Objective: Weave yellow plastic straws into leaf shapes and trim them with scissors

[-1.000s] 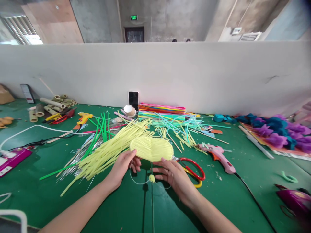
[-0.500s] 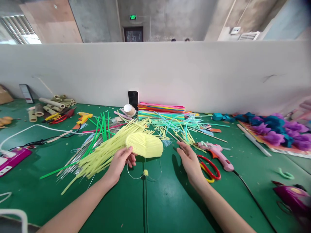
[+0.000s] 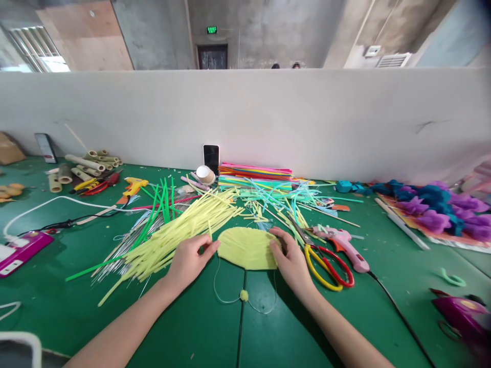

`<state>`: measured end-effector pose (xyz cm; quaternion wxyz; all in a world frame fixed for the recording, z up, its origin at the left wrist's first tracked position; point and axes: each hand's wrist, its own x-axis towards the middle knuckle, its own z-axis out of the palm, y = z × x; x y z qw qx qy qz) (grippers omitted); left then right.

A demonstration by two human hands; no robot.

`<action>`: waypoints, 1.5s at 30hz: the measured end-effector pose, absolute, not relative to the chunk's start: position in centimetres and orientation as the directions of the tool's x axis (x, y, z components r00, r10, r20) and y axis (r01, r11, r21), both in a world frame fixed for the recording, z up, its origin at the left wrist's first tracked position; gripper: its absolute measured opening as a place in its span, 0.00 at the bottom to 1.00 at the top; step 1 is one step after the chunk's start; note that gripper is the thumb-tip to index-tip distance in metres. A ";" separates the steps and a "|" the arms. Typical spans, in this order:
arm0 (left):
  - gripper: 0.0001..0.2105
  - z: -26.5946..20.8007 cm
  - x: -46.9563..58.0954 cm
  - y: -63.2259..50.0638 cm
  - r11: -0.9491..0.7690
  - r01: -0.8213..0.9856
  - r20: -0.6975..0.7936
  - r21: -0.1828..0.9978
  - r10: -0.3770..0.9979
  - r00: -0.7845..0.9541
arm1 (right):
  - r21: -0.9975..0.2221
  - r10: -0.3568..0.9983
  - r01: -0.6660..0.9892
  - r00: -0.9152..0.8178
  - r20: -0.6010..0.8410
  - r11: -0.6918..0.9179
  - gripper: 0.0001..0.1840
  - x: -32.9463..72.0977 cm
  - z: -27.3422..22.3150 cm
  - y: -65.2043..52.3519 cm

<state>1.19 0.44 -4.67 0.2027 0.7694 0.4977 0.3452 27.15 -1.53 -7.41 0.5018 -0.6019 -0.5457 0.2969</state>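
Note:
A flat, pale-yellow fuzzy oval piece (image 3: 247, 249) lies level between my two hands, just above or on the green table. From its lower edge two thin wires curve down to a small yellow fuzzy ball (image 3: 244, 295). My left hand (image 3: 194, 259) is closed, thumb and forefinger pinching the oval's left tip. On the other side my right hand (image 3: 292, 261) grips the right edge, thumb at the front and fingers behind. Scissors (image 3: 333, 268) with red and yellow handles lie beside my right hand. Yellow pipe cleaners (image 3: 180, 230) spread in a pile behind my left hand.
A pink glue gun (image 3: 347, 248) with its cord lies right of the scissors. At the back are coloured pipe cleaner bundles (image 3: 255, 174), a paper cup (image 3: 205, 175) and a phone (image 3: 211, 157). A yellow glue gun (image 3: 134, 186) and a magenta power strip (image 3: 28, 251) lie left.
The yellow oval has come down and to the right, and looks flatter. My right hand has closed on its right edge; my left hand has shifted to its left tip.

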 end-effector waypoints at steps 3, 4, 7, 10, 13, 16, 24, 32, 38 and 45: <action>0.08 -4.6 0.6 1.2 -0.539 0.741 0.500 0.402 0.807 0.316 | -0.917 0.960 0.387 0.206 0.191 0.099 0.18 27.3 -7.7 -1.5; 0.09 -4.7 0.3 1.5 -0.538 0.773 0.518 0.335 0.791 0.326 | -0.912 0.960 0.398 0.202 0.192 0.098 0.18 27.3 -7.7 -1.5; 0.11 -5.2 -0.3 2.2 -0.471 0.862 0.525 0.190 0.791 0.316 | -0.884 0.957 0.455 0.195 0.212 0.103 0.18 27.3 -7.7 -1.5; 0.13 -6.0 -0.6 2.5 -0.404 0.908 0.506 0.109 0.809 0.299 | -0.845 0.953 0.520 0.175 0.248 0.124 0.18 27.2 -7.5 -1.6; 0.13 -6.4 -0.5 2.5 -0.407 0.909 0.493 0.085 0.810 0.317 | -0.821 0.952 0.556 0.160 0.261 0.132 0.17 27.1 -7.4 -1.7; 0.08 -6.6 -0.5 2.5 -0.424 0.900 0.493 0.103 0.807 0.324 | -0.809 0.951 0.572 0.154 0.266 0.134 0.17 27.1 -7.4 -1.7; 0.06 -6.9 -0.8 2.9 -0.423 0.897 0.529 0.128 0.794 0.299 | -0.786 0.947 0.600 0.140 0.289 0.151 0.17 27.0 -7.6 -1.6; 0.06 -6.7 -1.4 3.1 -0.281 0.957 0.571 0.077 0.799 0.188 | -0.766 0.950 0.626 0.125 0.287 0.149 0.17 27.0 -7.4 -1.7; 0.06 -5.6 -1.5 3.2 -0.313 0.932 0.665 0.183 0.737 0.117 | -0.761 0.951 0.630 0.117 0.287 0.152 0.17 27.0 -7.5 -1.7; 0.06 -3.8 -1.5 2.6 -0.415 0.864 0.747 0.284 0.661 0.072 | -0.764 0.949 0.625 0.114 0.293 0.161 0.16 27.0 -7.5 -1.7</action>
